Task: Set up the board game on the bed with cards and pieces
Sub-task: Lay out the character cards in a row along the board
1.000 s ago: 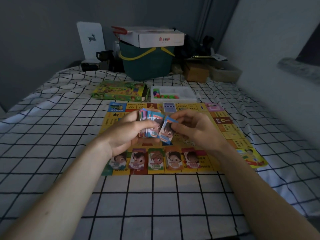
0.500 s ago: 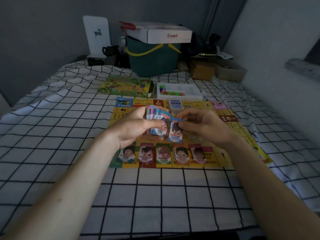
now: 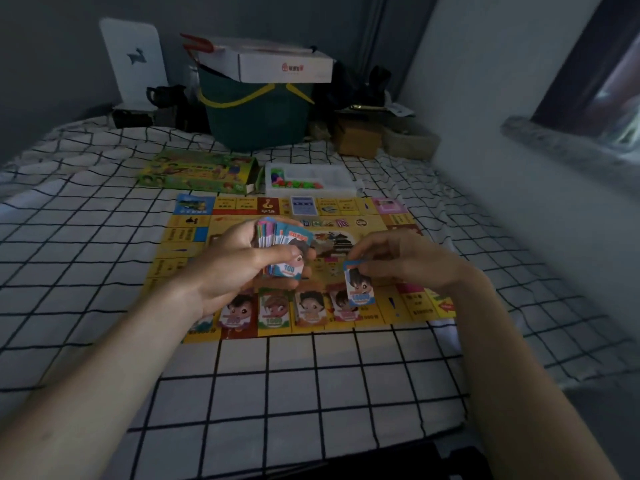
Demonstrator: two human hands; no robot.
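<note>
The yellow game board (image 3: 388, 233) lies flat on the bed (image 3: 104, 244), whose sheet is white with a black grid, at the centre of the view. Over the board's middle the left hand (image 3: 239, 268) grips a thick stack of cards (image 3: 280, 249), thumb pressed across the top card and fingers curled round the far side; the top card reads 100. At three o'clock from the stack, and apart from it, the right hand (image 3: 405, 261) pinches a single card (image 3: 359, 285) by its upper edge between thumb and fingertips, so that it hangs upright just above the board's near edge. Along that near edge, at six o'clock from the stack, a row of face-up cards (image 3: 294, 308) with cartoon faces lies side by side, and the held card hangs over the right end of the row. At twelve o'clock, just beyond the board's far edge, sit a green game box (image 3: 197, 173) and, beside it on the right, a white tray (image 3: 322, 176) with small coloured pieces (image 3: 292, 181) in its left part. Farther back stands a dark green bucket (image 3: 256, 116) with a white carton (image 3: 273, 62) on top.
</note>
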